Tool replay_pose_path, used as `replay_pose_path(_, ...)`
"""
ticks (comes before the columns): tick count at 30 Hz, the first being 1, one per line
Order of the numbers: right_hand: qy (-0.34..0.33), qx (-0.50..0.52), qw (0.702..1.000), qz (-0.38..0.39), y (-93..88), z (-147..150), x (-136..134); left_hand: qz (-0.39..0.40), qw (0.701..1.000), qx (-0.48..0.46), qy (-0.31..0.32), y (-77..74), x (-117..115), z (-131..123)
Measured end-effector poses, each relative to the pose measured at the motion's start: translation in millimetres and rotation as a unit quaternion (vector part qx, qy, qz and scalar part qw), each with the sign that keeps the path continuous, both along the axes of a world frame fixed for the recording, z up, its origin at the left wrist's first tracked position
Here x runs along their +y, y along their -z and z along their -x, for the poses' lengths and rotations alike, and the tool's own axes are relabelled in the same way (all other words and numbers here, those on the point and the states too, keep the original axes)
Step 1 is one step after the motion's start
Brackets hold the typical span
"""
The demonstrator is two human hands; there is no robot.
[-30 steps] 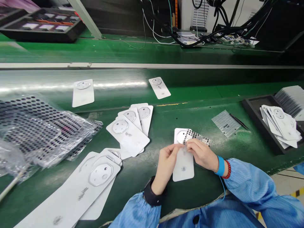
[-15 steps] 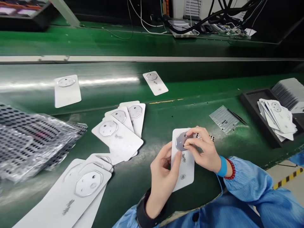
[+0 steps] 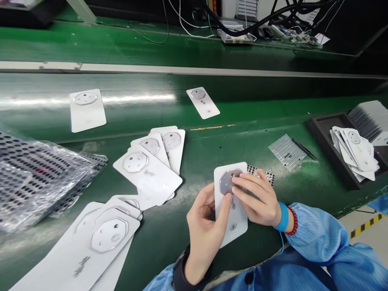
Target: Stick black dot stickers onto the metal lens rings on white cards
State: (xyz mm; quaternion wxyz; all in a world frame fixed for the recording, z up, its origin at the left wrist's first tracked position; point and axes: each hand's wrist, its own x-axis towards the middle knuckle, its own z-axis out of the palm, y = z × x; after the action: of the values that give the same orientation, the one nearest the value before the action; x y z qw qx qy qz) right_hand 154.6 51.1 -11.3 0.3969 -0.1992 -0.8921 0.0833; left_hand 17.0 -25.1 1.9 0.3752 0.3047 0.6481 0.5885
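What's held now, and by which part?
A white panel, held by its left edge in the left hand, thumb on its face; the right hand touches its octagonal area.

Held panel: smooth white face that looks like plastic, its grey octagon glossy.
Bag, left: clear plastic, crinkled and shiny.
Desk: smooth, semi-gloss green, streaked with glare at far left.
Tray, right: matt black.
Sleeves: soft, creased blue cloth.
Bracelet: smooth red beads beside a matt blue wristband.
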Motion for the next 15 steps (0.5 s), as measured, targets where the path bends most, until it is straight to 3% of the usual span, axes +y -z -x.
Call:
replay_pose_path(5,-0.019,0.053,0.992,0.115,-4.4,0.7,-2.7,0.048,0.996,-0.064,0.038,-9.8,2.5,5.5)
replay_pose_path(8,-0.021,0.078,0.989,0.126,-2.5,1.2,-4.7,0.036,0.998,-0.034,0.036,-10.6,2.1,4.3)
replay_pose_path(10,-0.010,0.090,0.979,0.185,0.5,1.7,-6.8,0.013,1.000,0.008,0.017,-8.5,1.5,2.2)
replay_pose_path(12,-0.025,0.100,0.946,0.307,3.0,2.7,-9.2,-0.002,0.999,0.039,-0.001,-5.9,1.3,0.6)
replay_pose_path(15,-0.080,0.105,0.877,0.461,3.1,5.1,-10.8,0.012,0.999,0.033,0.022,-3.2,1.7,1.1)
